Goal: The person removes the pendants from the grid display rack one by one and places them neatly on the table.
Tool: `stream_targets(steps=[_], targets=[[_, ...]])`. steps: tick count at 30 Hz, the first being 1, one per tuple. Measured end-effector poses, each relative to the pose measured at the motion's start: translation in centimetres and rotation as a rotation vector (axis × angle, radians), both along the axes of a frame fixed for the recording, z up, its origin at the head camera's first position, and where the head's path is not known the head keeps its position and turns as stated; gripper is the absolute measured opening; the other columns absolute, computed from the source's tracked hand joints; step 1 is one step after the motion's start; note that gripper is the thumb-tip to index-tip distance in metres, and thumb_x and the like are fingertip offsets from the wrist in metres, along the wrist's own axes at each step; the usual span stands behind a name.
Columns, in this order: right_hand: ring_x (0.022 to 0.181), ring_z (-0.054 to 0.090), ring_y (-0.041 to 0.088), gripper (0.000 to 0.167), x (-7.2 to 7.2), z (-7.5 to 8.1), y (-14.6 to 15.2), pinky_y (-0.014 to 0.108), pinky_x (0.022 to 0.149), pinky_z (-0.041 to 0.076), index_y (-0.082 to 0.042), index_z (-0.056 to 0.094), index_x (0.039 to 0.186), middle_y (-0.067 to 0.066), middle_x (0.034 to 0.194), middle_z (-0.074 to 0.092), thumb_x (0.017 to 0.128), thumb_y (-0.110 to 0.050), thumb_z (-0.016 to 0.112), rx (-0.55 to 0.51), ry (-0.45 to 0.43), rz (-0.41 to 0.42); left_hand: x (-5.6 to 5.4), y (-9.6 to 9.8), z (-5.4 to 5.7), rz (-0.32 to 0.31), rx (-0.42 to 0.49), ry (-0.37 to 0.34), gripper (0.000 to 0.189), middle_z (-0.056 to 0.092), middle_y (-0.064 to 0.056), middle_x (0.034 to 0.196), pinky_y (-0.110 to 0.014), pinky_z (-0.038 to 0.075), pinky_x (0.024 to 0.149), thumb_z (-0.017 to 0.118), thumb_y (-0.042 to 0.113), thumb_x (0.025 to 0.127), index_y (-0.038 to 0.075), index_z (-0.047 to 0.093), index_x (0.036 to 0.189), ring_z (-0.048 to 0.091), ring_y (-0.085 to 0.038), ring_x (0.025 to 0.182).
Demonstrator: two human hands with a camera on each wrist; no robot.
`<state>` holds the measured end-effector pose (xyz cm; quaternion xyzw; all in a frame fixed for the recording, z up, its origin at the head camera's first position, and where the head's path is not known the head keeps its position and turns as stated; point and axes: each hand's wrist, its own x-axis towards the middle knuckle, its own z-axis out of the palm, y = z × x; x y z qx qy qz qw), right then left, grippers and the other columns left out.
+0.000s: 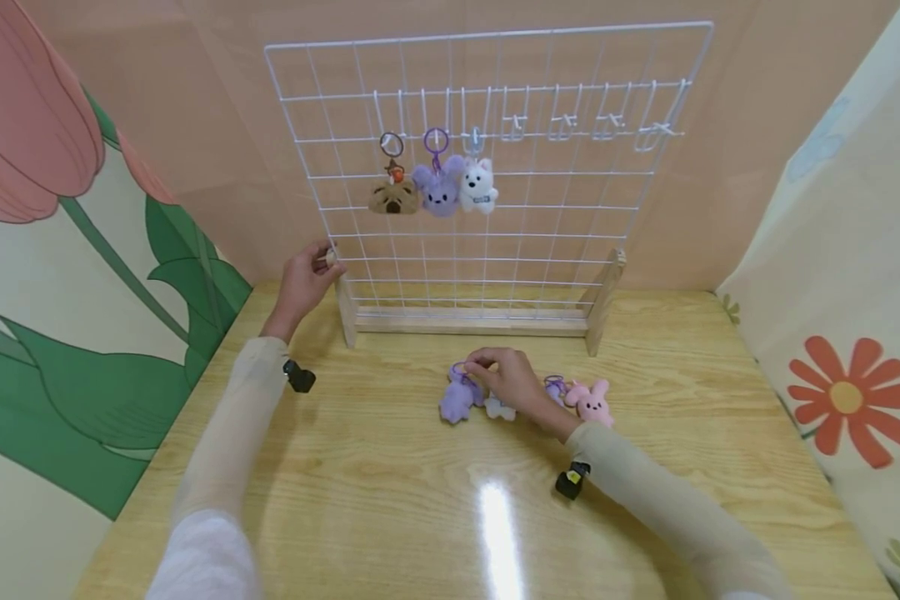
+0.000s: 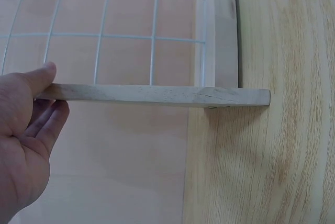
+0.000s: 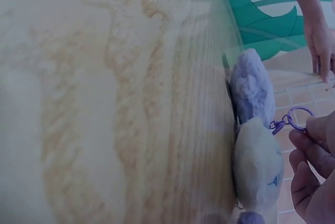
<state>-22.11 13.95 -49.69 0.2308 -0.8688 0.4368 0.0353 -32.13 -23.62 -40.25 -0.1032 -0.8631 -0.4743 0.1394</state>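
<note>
My left hand (image 1: 305, 279) grips the top of the left wooden upright (image 2: 157, 94) of a white wire grid rack (image 1: 480, 235), thumb on one side and fingers on the other. My right hand (image 1: 508, 379) pinches the purple key ring (image 3: 302, 119) of a purple plush keychain (image 1: 459, 402) between thumb and finger. That plush lies on the table beside a white plush keychain (image 3: 257, 164), which is partly hidden under my right hand in the head view. A pink plush keychain (image 1: 594, 403) and a small purple one (image 1: 555, 389) lie right of the hand.
Three keychains hang on the rack's hooks: a brown plush (image 1: 393, 198), a purple big-eared plush (image 1: 440, 190) and a white dog plush (image 1: 479, 187). Several bare white hooks (image 1: 564, 125) follow to the right. The rack stands at the back of the wood-grain table (image 1: 375, 500).
</note>
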Motion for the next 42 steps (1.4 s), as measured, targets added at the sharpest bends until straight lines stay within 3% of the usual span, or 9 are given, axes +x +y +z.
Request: stream_targets(steps=[9, 19, 25, 27, 31, 34, 42], targets=[[0.073, 0.069, 0.008, 0.012, -0.1, -0.2, -0.5, 0.023, 0.059, 0.057, -0.013, 0.083, 0.099, -0.001, 0.091, 0.079, 0.094, -0.022, 0.077, 0.073, 0.019, 0.000, 0.0, 0.0, -0.1, 0.001, -0.010, 0.009, 0.050, 0.060, -0.027, 0.138, -0.044, 0.058, 0.098, 0.071, 0.014, 0.098, -0.004, 0.054, 0.142, 0.065, -0.038, 0.119], [0.065, 0.061, 0.007, 0.009, -0.3, -0.1, -0.5, 0.023, 0.053, 0.050, -0.016, 0.084, 0.096, -0.004, 0.088, 0.078, 0.093, -0.023, 0.079, 0.138, 0.017, -0.002, 0.0, 0.0, -0.1, 0.005, -0.009, 0.002, 0.050, 0.059, -0.028, 0.139, -0.042, 0.059, 0.098, 0.071, 0.014, 0.098, -0.004, 0.055, 0.142, 0.065, -0.038, 0.119], [0.075, 0.065, 0.011, 0.012, -0.3, 0.3, -0.1, 0.025, 0.060, 0.054, -0.012, 0.083, 0.099, -0.003, 0.090, 0.078, 0.092, -0.021, 0.079, 0.125, 0.041, -0.019, 0.1, 0.0, -0.1, 0.002, -0.005, 0.005, 0.050, 0.060, -0.028, 0.138, -0.041, 0.059, 0.098, 0.071, 0.013, 0.098, -0.004, 0.055, 0.142, 0.065, -0.038, 0.119], [0.079, 0.066, 0.015, 0.013, -0.2, 0.9, 0.1, 0.027, 0.063, 0.055, -0.010, 0.082, 0.100, -0.001, 0.092, 0.079, 0.092, -0.019, 0.079, 0.112, 0.048, -0.019, 0.1, 0.0, 0.0, -0.002, -0.001, 0.006, 0.050, 0.059, -0.029, 0.138, -0.040, 0.058, 0.099, 0.071, 0.013, 0.098, -0.005, 0.054, 0.142, 0.065, -0.039, 0.120], [0.085, 0.068, 0.018, 0.016, 0.1, 2.7, 0.5, 0.028, 0.058, 0.054, -0.011, 0.081, 0.104, 0.000, 0.097, 0.078, 0.095, -0.023, 0.076, 0.116, 0.054, -0.017, 0.1, 0.0, 0.0, -0.003, 0.000, 0.006, 0.050, 0.059, -0.029, 0.138, -0.041, 0.058, 0.099, 0.070, 0.011, 0.098, -0.005, 0.054, 0.142, 0.065, -0.039, 0.120], [0.088, 0.068, 0.018, 0.019, 0.1, 4.5, 0.8, 0.027, 0.053, 0.052, -0.012, 0.081, 0.107, 0.001, 0.102, 0.078, 0.096, -0.027, 0.074, 0.116, 0.075, -0.011, 0.1, 0.0, 0.0, -0.002, 0.003, 0.006, 0.049, 0.059, -0.028, 0.138, -0.043, 0.058, 0.099, 0.071, 0.010, 0.098, -0.005, 0.055, 0.142, 0.065, -0.039, 0.120], [0.087, 0.070, 0.017, 0.022, 0.0, 9.8, 1.3, 0.028, 0.060, 0.058, -0.011, 0.079, 0.112, 0.005, 0.104, 0.078, 0.096, -0.026, 0.074, 0.053, 0.172, -0.026, -0.1, -0.1, 0.0, -0.004, -0.001, -0.002, 0.051, 0.058, -0.029, 0.139, -0.043, 0.058, 0.099, 0.071, 0.008, 0.097, -0.005, 0.053, 0.143, 0.064, -0.041, 0.121]])
